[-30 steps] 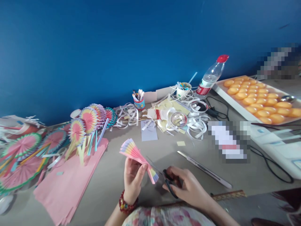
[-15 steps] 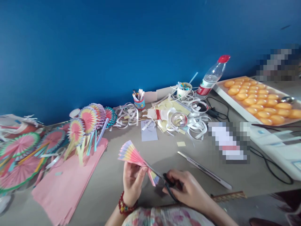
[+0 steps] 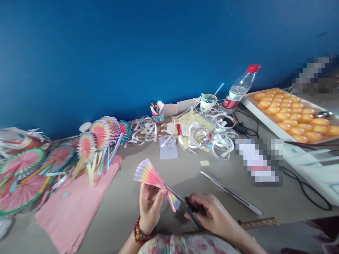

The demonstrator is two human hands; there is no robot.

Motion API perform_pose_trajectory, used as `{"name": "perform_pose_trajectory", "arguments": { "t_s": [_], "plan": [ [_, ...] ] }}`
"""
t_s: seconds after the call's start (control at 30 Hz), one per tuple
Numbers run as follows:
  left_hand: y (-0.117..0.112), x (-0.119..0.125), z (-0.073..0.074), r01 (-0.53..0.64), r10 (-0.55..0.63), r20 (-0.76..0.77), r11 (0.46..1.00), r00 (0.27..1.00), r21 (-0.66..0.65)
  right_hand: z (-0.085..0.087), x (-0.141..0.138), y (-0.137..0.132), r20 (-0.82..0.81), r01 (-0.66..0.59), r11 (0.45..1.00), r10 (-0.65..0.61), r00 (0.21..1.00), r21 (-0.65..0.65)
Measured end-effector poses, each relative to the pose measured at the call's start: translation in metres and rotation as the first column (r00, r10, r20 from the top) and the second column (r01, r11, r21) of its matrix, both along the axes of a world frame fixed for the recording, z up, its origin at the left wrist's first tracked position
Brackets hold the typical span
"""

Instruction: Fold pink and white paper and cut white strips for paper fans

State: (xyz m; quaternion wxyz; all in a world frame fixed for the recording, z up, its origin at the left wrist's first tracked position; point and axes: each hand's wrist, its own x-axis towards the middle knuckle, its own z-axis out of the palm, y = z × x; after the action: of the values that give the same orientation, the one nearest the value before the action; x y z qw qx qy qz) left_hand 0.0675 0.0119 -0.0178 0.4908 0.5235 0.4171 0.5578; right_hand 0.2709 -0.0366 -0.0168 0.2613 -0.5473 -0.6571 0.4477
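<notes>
The only printed label I could make out was the red and white band [image 3: 232, 100] on the clear bottle [image 3: 241, 84] with the red cap, and its lettering was too small for me to read. The patch to the right of the silver knife [image 3: 230, 192] was blurred into blocks, so nothing could be read there either.

My left hand [image 3: 150, 203] gripped the folded paper fan [image 3: 150, 173] by its narrow middle, thumb pressed over the pleats, above the table [image 3: 127, 215] and near its front edge. My right hand [image 3: 210, 213] was curled round the black handles of the scissors [image 3: 186, 202], whose blades lay along the fan's middle, close by my thumb.

A second earlier the blades had stood just off the pleats, and the fan's upper end had been less spread. The knife and the pink sheets [image 3: 71, 211] had stayed put on the table.
</notes>
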Motion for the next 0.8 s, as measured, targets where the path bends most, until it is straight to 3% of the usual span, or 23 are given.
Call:
{"name": "perform_pose_trajectory", "arguments": {
  "t_s": [0.4,0.8],
  "plan": [
    [-0.0005,-0.0001,-0.0020,0.014,-0.014,0.056,1.000,0.998,-0.008,-0.0025,-0.0025,-0.0006,-0.001,0.004,1.000,-0.004,1.000,0.017],
    [-0.0001,-0.0003,-0.0002,-0.002,0.002,0.005,1.000,1.000,0.020,-0.0014,-0.0041,-0.0003,0.036,-0.003,0.999,0.002,0.999,0.038]
  ]
}}
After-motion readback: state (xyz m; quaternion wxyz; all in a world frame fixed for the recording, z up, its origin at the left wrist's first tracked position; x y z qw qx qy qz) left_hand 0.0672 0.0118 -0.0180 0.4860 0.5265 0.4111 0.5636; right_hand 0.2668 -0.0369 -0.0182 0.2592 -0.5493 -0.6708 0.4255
